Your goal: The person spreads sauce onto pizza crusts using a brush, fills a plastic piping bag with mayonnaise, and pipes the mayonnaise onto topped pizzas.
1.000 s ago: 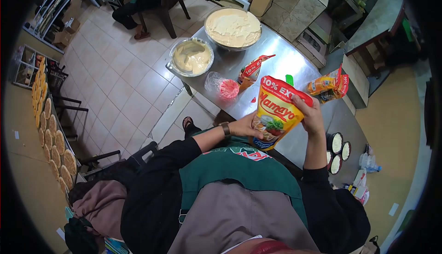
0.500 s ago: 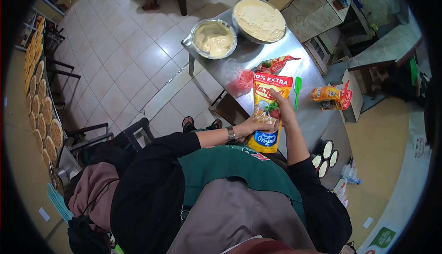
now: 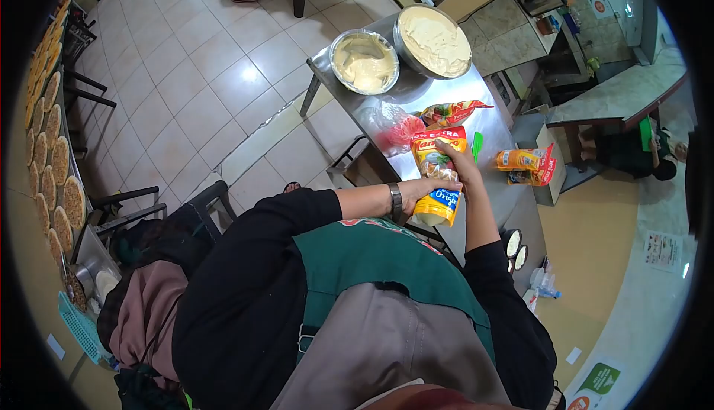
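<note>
A yellow mayonnaise pouch (image 3: 437, 165) with a red top band and a blue label is held in front of my apron. My left hand (image 3: 425, 191), with a watch on its wrist, wraps around its lower part. Higher up, my right hand (image 3: 462, 163) grips the side, thumb across the front. Just behind the pouch lie another red pouch (image 3: 455, 114) and a clear plastic bag with red contents (image 3: 398, 129). Partly hidden beside my right hand is a green-handled utensil (image 3: 477, 145).
On the steel table (image 3: 494, 205) stand a bowl of cream-coloured mixture (image 3: 364, 62) and a fuller one (image 3: 433, 42). More yellow-red pouches (image 3: 526, 163) and dark cups with white filling (image 3: 513, 242) are at the right. Round flat pieces (image 3: 61, 159) cover a left-hand surface. Another person (image 3: 632, 150) is far right.
The pouch has come up closer to me and its lower end looks bunched and squeezed, with both hands still on it. My view has shifted slightly, hiding part of the green utensil and cups.
</note>
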### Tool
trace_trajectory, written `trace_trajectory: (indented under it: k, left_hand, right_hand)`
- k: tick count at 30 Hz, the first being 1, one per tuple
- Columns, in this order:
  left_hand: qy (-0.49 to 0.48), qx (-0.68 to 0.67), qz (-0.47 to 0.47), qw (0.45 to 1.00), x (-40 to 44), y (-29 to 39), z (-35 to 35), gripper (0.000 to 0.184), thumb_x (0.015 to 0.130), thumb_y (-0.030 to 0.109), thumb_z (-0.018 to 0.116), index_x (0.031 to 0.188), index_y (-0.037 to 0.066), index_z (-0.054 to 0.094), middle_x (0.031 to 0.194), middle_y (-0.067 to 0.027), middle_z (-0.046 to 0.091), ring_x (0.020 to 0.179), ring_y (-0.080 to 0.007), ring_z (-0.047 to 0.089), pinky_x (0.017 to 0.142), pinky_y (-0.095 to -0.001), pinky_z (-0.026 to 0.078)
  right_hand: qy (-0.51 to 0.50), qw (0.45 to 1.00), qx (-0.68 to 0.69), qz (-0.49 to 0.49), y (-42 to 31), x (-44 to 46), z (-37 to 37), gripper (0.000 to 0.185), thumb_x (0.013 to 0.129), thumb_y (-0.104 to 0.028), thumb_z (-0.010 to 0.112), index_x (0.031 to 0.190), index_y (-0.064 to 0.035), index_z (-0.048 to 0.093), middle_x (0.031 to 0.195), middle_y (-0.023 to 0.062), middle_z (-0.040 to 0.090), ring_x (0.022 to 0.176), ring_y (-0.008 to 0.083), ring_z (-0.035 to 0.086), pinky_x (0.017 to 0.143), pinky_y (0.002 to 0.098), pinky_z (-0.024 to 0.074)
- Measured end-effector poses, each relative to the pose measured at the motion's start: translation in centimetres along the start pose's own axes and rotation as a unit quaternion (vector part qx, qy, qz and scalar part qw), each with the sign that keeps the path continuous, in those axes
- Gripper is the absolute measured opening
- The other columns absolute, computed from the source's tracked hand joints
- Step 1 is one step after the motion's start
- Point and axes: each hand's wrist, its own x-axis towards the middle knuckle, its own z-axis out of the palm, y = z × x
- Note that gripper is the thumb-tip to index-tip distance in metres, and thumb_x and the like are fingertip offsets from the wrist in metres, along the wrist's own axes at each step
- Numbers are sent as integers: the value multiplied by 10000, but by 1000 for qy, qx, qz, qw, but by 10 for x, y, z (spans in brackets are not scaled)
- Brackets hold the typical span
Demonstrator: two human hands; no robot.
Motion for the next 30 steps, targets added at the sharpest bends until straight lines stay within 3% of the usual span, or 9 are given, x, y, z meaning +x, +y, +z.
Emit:
trace_trajectory:
  k: [10,16,20,30]
  left_hand:
    - [-16,99,-52,994,1,34,-16,251,762,223,712,928,81,590,810,-57,656,679,-184,658,613,-316,556]
    - [-27,144,-86,985,19,39,-31,202,761,177,707,903,90,593,797,-36,653,684,-172,655,626,-317,549]
    - [-38,223,-55,972,21,48,-37,104,757,117,681,819,111,598,768,-4,639,659,-166,631,612,-310,516]
    - [-53,245,-56,966,25,53,-42,126,740,132,696,810,110,594,733,11,602,663,-139,598,624,-280,486]
  right_hand:
    - [41,998,39,-20,-2,6,7,406,727,-109,703,1058,31,514,923,136,630,759,218,644,636,319,540]
    - [72,997,-27,3,9,15,9,450,724,-165,721,1068,15,493,936,135,617,741,211,638,612,307,533]
    - [111,993,-17,-39,11,15,16,453,725,-171,724,1067,12,491,930,132,617,736,202,633,611,307,528]
    - [173,981,-66,-52,11,19,20,422,701,-116,738,1010,15,483,914,139,614,737,195,623,611,311,526]
